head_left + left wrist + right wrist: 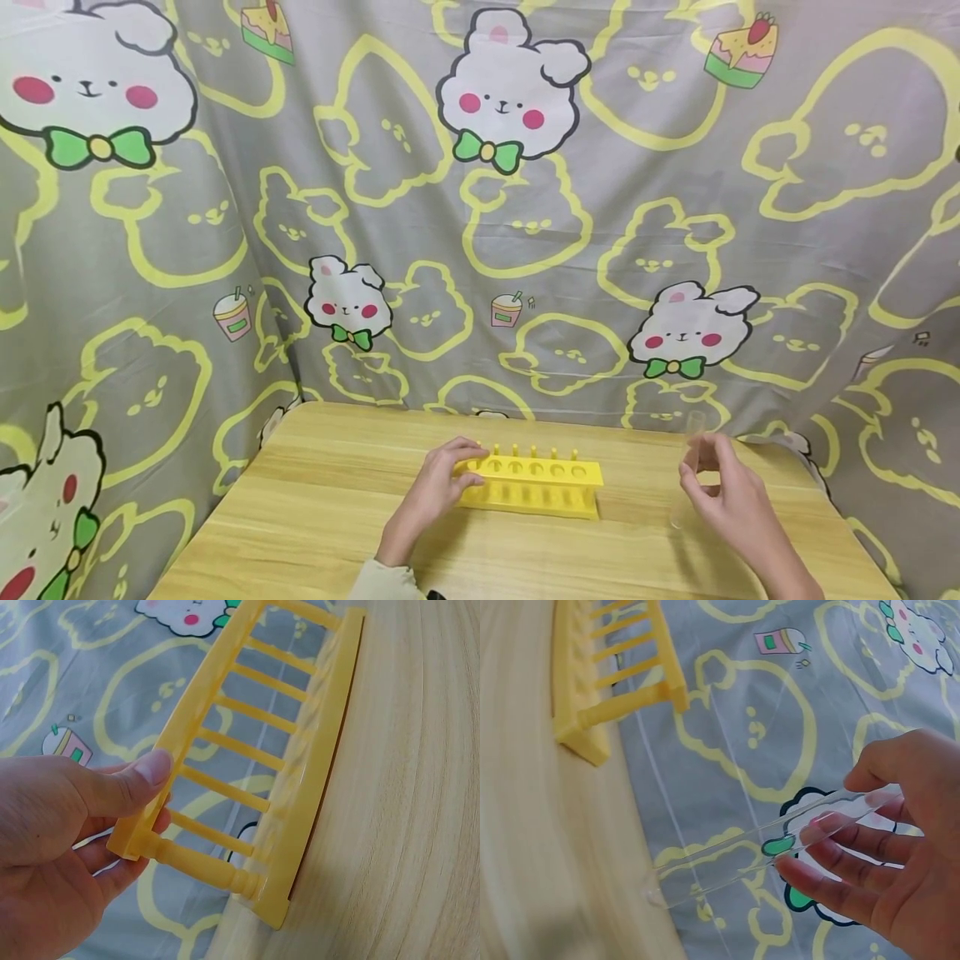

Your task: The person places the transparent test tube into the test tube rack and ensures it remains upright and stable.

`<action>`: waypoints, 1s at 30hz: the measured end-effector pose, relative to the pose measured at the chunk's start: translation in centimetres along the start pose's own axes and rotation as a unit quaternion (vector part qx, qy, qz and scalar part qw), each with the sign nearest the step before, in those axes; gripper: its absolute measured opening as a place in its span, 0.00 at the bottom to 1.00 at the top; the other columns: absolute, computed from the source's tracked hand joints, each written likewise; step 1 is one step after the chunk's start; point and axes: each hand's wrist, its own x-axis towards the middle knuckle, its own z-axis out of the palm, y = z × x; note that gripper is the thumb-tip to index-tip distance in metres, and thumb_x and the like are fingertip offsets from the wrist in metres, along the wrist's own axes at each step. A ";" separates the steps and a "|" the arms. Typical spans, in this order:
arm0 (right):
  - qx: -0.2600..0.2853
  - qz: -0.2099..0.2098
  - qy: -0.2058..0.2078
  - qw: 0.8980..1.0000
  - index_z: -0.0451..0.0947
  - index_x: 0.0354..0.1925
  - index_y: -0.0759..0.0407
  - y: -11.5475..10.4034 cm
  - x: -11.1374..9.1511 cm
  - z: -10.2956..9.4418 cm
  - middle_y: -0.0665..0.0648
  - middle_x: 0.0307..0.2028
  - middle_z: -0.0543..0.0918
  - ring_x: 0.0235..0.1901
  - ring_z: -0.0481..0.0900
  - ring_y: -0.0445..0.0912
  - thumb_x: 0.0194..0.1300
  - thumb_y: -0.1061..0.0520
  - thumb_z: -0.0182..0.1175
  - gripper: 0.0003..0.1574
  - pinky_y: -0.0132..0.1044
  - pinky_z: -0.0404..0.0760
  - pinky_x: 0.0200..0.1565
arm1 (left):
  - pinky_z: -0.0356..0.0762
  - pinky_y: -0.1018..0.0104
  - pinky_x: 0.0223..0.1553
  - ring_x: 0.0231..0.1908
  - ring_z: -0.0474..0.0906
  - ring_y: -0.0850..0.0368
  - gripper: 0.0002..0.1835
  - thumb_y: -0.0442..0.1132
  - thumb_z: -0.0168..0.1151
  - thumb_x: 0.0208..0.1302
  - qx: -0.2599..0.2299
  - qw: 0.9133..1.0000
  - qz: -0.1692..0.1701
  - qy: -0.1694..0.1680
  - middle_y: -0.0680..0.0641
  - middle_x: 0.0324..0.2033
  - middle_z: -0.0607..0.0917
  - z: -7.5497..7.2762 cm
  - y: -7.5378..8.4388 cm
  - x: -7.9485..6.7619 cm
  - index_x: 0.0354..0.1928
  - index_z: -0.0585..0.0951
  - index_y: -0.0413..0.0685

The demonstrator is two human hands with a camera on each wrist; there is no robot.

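A yellow test tube rack (pixel 540 487) stands on the wooden table, with a row of round holes in its top plate and pegs along its back. My left hand (pixel 438 483) grips the rack's left end, the thumb (pixel 154 766) over the top plate and the fingers beneath it. To the right of the rack, my right hand (pixel 723 483) pinches a clear test tube (pixel 720 859) between thumb and fingertips. The tube is upright in the head view, its rounded bottom close over the table. No tubes show in the rack's holes.
The wooden table (pixel 300 500) reaches back to a grey curtain (pixel 420 225) printed with white rabbits and yellow outlines. The curtain also hangs along the left and right sides. A pale sleeve (pixel 386 579) covers my left forearm.
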 end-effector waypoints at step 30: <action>0.013 -0.003 0.053 0.999 0.72 0.56 0.64 -0.4 1.0 -0.3 0.51 0.38 0.82 0.41 0.73 0.20 0.64 0.69 0.68 0.24 0.15 0.79 0.31 | 0.82 0.52 0.59 0.54 0.82 0.43 0.20 0.28 0.74 0.57 0.003 1.000 0.012 0.011 0.39 0.52 0.85 0.4 -0.2 0.2 0.53 0.85 0.34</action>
